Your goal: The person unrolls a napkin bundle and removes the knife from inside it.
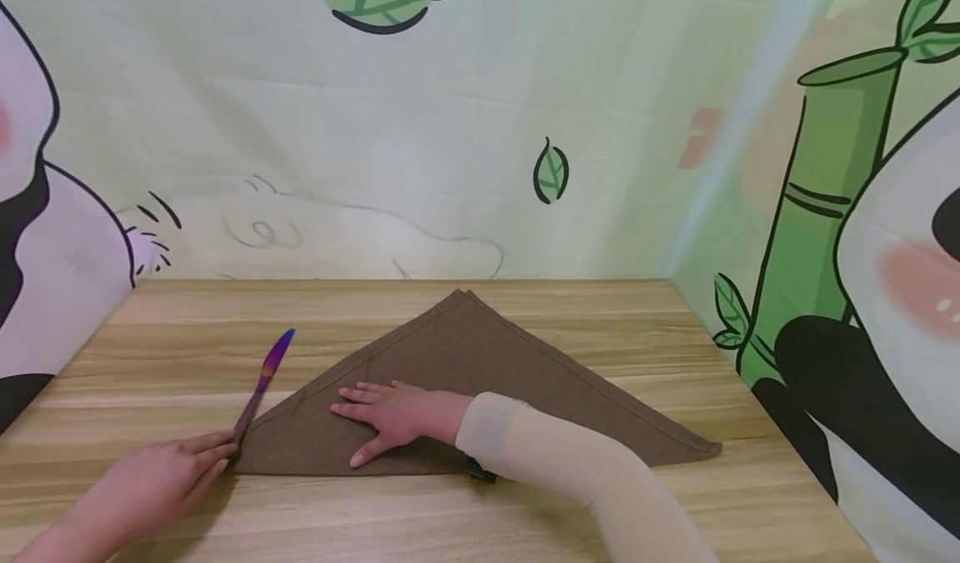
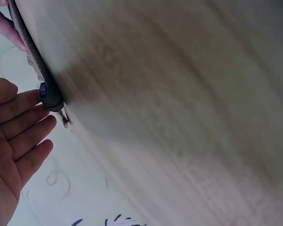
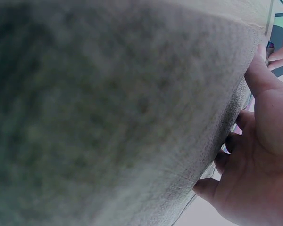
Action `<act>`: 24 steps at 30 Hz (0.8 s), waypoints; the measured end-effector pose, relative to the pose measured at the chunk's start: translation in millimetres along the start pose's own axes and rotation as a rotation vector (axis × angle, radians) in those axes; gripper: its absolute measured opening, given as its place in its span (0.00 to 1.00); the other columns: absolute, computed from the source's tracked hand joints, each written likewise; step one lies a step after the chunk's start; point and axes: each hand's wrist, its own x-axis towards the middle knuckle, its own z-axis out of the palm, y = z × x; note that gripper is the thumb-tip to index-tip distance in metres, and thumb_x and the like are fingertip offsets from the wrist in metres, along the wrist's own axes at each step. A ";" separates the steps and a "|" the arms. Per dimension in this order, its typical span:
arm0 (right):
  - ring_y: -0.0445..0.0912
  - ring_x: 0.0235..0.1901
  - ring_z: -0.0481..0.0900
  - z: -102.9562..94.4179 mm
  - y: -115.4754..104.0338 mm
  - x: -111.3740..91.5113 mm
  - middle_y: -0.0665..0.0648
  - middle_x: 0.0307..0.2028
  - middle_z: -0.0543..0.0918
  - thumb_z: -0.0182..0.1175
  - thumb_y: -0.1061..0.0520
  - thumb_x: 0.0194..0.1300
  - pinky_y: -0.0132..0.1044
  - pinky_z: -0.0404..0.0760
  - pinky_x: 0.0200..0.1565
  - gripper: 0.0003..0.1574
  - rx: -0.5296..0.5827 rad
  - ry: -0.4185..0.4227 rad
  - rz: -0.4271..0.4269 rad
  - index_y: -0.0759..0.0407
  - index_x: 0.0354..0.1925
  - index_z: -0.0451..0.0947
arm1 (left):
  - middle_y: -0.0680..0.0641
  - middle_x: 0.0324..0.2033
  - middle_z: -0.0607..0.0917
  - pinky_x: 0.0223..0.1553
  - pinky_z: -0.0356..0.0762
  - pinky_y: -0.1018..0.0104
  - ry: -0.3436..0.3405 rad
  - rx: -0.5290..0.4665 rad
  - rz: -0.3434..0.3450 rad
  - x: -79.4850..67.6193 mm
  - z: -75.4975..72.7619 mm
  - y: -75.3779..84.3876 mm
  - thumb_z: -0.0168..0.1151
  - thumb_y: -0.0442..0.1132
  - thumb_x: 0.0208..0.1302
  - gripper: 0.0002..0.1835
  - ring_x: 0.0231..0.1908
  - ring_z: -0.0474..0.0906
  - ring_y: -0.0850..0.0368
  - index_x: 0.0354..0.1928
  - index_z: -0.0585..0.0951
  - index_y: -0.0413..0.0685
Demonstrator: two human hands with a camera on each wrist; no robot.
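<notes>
A brown cloth napkin [image 1: 465,354] lies folded into a triangle on the wooden table, its peak pointing away. Along its left corner lies a purple-blue metallic table knife [image 1: 264,379], blade end farthest from me. My left hand [image 1: 161,475] touches the handle end and the napkin's corner with nearly straight fingers; in the left wrist view, the fingertips [image 2: 42,123] are extended beside that corner. My right hand [image 1: 390,417] rests on the left half of the napkin, fingers spread. The right wrist view has the cloth [image 3: 132,117] close up and blurred.
The wooden table [image 1: 187,321] ends at a printed fabric backdrop [image 1: 420,146] with leaves, bamboo and pandas. A dark strap piece [image 1: 480,470] shows under my right wrist, at the napkin's near edge.
</notes>
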 end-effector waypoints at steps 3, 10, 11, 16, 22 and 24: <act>0.41 0.80 0.39 0.6 -1.0 0.4 0.43 0.80 0.43 0.52 0.27 0.66 0.49 0.51 0.78 0.51 0.009 -0.004 -0.007 0.37 0.79 0.43 | 0.47 0.46 0.89 0.35 0.85 0.55 -0.062 -0.027 -0.039 -2.0 -1.0 -0.7 0.69 0.39 0.59 0.11 0.37 0.88 0.50 0.44 0.88 0.46; 0.42 0.80 0.39 -1.7 0.0 0.5 0.44 0.80 0.43 0.52 0.27 0.67 0.50 0.52 0.78 0.52 0.003 -0.005 -0.010 0.38 0.79 0.43 | 0.45 0.48 0.89 0.44 0.84 0.49 -0.181 -0.177 -0.128 2.9 -8.0 -8.8 0.63 0.38 0.65 0.13 0.44 0.87 0.45 0.48 0.87 0.44; 0.42 0.80 0.39 -1.8 -0.3 0.8 0.44 0.80 0.43 0.52 0.27 0.67 0.50 0.52 0.78 0.52 0.002 -0.005 -0.008 0.38 0.79 0.43 | 0.44 0.47 0.89 0.46 0.83 0.49 -0.192 -0.209 -0.145 3.8 -9.5 -11.0 0.62 0.38 0.66 0.13 0.44 0.87 0.45 0.49 0.87 0.43; 0.42 0.80 0.39 -1.6 -1.3 2.1 0.44 0.80 0.43 0.53 0.27 0.66 0.50 0.52 0.78 0.52 0.008 -0.006 -0.004 0.38 0.79 0.44 | 0.41 0.47 0.89 0.50 0.81 0.44 -0.233 -0.306 -0.215 6.1 -18.6 -19.1 0.57 0.39 0.71 0.15 0.48 0.85 0.40 0.51 0.85 0.39; 0.42 0.80 0.40 -0.9 -0.5 3.0 0.44 0.80 0.45 0.53 0.27 0.66 0.51 0.52 0.78 0.52 0.004 0.013 -0.006 0.38 0.78 0.45 | 0.44 0.52 0.87 0.51 0.81 0.46 -0.248 -0.234 -0.171 10.0 -23.8 -9.9 0.58 0.42 0.71 0.16 0.51 0.85 0.42 0.53 0.85 0.44; 0.42 0.80 0.40 -1.2 -1.3 3.0 0.44 0.80 0.45 0.53 0.27 0.66 0.51 0.52 0.78 0.52 0.005 0.012 -0.009 0.38 0.78 0.45 | 0.45 0.52 0.87 0.49 0.82 0.48 -0.259 -0.184 -0.115 10.1 -21.8 -3.7 0.59 0.43 0.69 0.15 0.50 0.85 0.44 0.52 0.85 0.46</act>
